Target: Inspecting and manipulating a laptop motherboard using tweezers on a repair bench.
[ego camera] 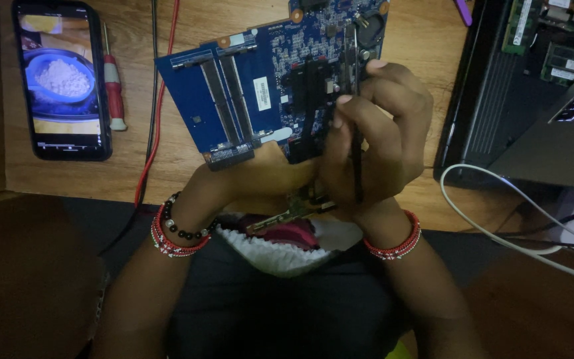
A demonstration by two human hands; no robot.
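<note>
While both hands closed on it, the blue circuit board stood tilted above the wooden desk.
Nearest the board's lower edge, the left hand gripped it from beneath; over the board's right half, the right hand pinched a thin dark tool. Left of the board lay a red-handled screwdriver, then a lit phone; right of it, an opened laptop.
</note>
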